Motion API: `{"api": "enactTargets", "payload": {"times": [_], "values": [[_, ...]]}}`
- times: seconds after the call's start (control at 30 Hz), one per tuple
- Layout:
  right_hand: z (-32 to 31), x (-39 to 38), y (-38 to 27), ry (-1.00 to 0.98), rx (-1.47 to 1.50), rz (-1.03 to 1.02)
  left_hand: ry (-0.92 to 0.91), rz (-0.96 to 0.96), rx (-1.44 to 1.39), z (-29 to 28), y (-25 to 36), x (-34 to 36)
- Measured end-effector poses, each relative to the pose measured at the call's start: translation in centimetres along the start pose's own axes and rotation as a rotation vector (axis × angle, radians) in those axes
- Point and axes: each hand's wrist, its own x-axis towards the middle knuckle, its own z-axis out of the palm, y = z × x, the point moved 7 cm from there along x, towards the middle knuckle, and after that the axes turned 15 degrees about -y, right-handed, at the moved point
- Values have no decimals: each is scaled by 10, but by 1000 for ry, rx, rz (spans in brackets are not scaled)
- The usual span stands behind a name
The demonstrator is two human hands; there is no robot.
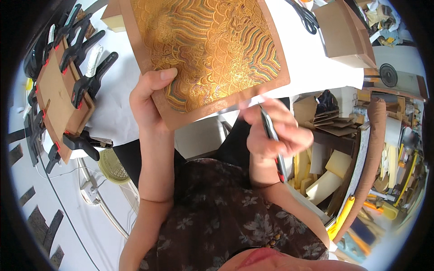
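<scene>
A brown panel [217, 49] with rounded corners, its middle filled with a raised gold wave pattern, is tilted up over the near edge of the white table. Its lower left corner is gripped by my left hand [149, 97], the thumb lying on the patterned face. Just below the panel's right lower edge is my right hand [282, 131], closed around a slim dark pen-like tool [270, 126] with red near its lower end. Motion blurs the fingertips there, and I cannot tell whether they touch the panel's edge.
At left, brown boards [61, 92] are squeezed by several black spring clamps [92, 81] on the white table [115, 108]. A cardboard box [346, 34] and a black cord [307, 20] lie at the far right. Foam blocks [327, 180] and a brown padded roll [374, 149] stand lower right.
</scene>
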Motion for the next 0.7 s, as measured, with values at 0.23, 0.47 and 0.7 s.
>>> {"api": "enactTargets", "payload": {"times": [0.23, 0.47, 0.7], "values": [[2, 7, 3, 35, -59, -53, -11, -10, 8, -1, 0, 2], [3, 10, -3, -18, -86, -59, -14, 12, -9, 1, -2, 2], [4, 5, 0, 39, -38, 8, -21, 16, 12, 1, 0, 2]]}}
